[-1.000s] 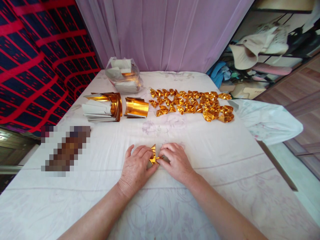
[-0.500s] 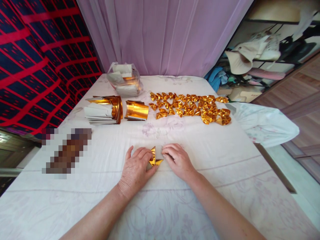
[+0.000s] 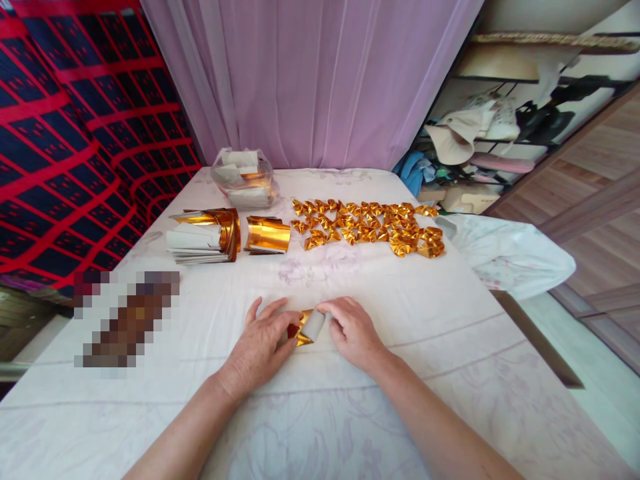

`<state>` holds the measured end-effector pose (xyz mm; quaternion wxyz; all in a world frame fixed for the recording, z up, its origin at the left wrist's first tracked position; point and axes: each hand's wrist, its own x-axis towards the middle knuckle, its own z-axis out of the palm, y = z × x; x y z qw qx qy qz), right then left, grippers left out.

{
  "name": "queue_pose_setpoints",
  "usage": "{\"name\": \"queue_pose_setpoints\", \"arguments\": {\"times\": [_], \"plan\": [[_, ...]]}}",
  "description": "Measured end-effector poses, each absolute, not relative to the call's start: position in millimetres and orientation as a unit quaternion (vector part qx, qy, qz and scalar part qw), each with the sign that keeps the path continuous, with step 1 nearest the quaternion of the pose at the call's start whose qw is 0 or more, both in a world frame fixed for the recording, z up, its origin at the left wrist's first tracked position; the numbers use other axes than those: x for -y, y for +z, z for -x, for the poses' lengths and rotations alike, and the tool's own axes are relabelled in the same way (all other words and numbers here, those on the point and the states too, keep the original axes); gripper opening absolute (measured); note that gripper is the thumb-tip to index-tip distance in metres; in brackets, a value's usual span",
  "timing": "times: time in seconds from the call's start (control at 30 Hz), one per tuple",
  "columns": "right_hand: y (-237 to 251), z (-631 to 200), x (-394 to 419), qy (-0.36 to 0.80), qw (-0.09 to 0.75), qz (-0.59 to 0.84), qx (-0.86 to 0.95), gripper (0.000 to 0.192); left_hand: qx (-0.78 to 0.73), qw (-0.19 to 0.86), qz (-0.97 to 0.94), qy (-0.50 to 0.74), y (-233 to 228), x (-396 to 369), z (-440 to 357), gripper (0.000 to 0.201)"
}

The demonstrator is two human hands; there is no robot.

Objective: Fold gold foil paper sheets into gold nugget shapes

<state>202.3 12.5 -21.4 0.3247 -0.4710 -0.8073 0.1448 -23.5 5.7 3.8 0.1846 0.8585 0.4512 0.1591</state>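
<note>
Flap turned down since a moment ago, showing its white side, the gold paper (image 3: 307, 327) lies pinched on the sheet (image 3: 350, 400) between left hand (image 3: 260, 343) and right hand (image 3: 353, 330), fold progressing

Two hands are seen at the near middle of the bed: left hand (image 3: 260, 345) and right hand (image 3: 353, 330), with one partly folded gold sheet (image 3: 307, 326) pinched between them. Approx. 40–50 folded gold pieces (image 3: 367, 227) are laid in rows toward the far right edge; exact no. can't be made out. Two stacks of gold-and-white sheets (image 3: 205, 235) (image 3: 267, 235) are counted near the far left edge, and one clear plastic bag (image 3: 244, 177) of sheets at the far left corner.
</note>
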Motion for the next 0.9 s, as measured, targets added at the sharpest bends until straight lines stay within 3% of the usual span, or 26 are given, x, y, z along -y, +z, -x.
{"name": "queue_pose_setpoints", "arguments": {"times": [0.2, 0.53, 0.9], "plan": [[-18.5, -206.9, -11.8, 0.190, 0.320, 0.445, 0.815, 0.047, -0.392, 0.149, -0.895, 0.151, 4.0, -10.0, 29.0, 0.022], [-21.0, -211.9, -14.7, 0.166, 0.316, 0.404, 0.842, 0.023, -0.352, 0.108, -0.922, 0.120, 11.0, -14.2, 29.4, 0.022], [-18.2, -209.6, -12.8, 0.160, 0.318, 0.413, 0.838, 0.032, -0.375, 0.048, -0.908, 0.183, 1.8, -16.0, 29.7, 0.025]]}}
